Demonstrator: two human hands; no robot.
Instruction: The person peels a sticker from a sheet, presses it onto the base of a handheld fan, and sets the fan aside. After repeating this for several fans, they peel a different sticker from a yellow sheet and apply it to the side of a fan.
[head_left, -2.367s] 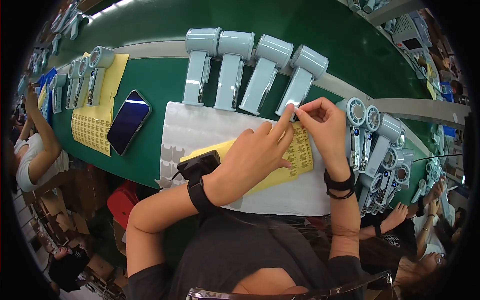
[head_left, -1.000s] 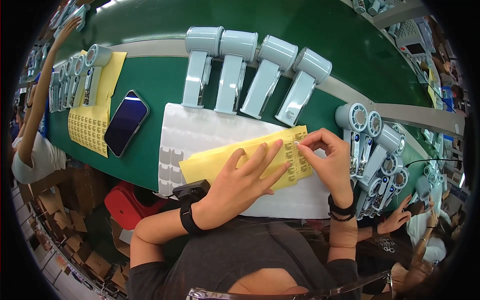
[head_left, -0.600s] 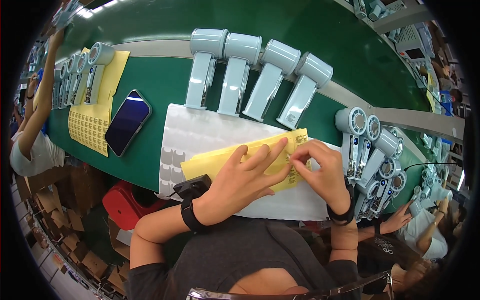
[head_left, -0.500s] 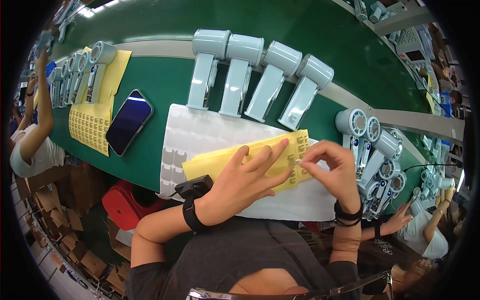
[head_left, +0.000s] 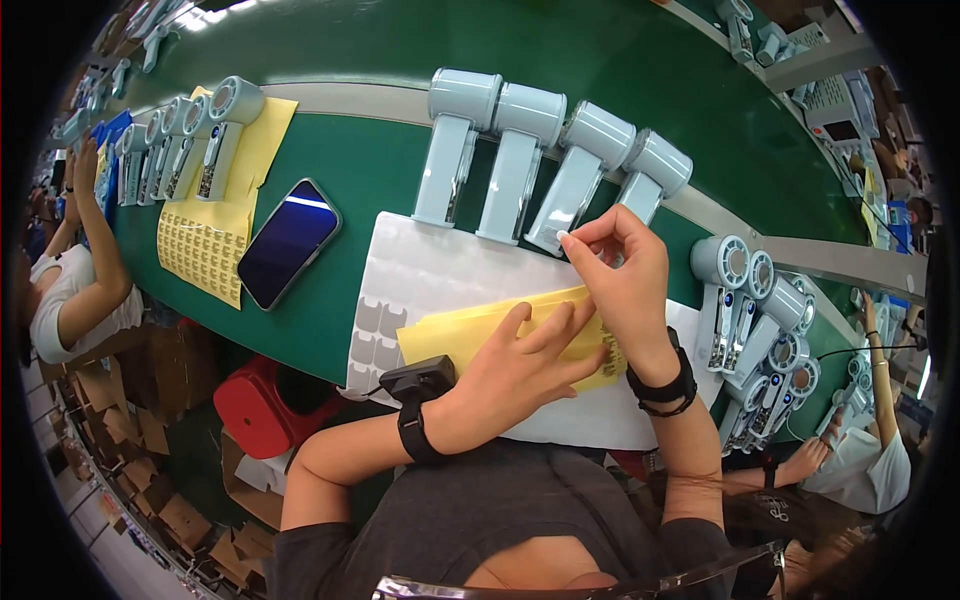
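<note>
My left hand point(head_left: 515, 385) lies with its fingers spread on a yellow sheet of small labels point(head_left: 440, 338). That sheet rests on a larger white sheet point(head_left: 410, 255) with grey cut-out shapes along its left side. My right hand point(head_left: 632, 285) pinches a small pale sticker point(head_left: 563, 236) between thumb and forefinger. Its fingertips are at the lower end of the handle of a light blue handheld fan point(head_left: 570, 185), third in a row lying face down. The rightmost fan point(head_left: 658, 165) of the row is partly hidden behind my right hand.
A dark phone point(head_left: 288, 243) lies at left, beside more fans point(head_left: 235, 100) on another yellow label sheet point(head_left: 200, 245). Several fans point(head_left: 720, 262) cluster on the right near a metal rail point(head_left: 840, 268). A red stool point(head_left: 262, 408) stands below the table's edge. Co-workers sit at both sides.
My right hand has moved from the yellow sheet up and left to the third fan's handle, carrying the small sticker. My left hand stays on the sheet; the whole view has shifted slightly.
</note>
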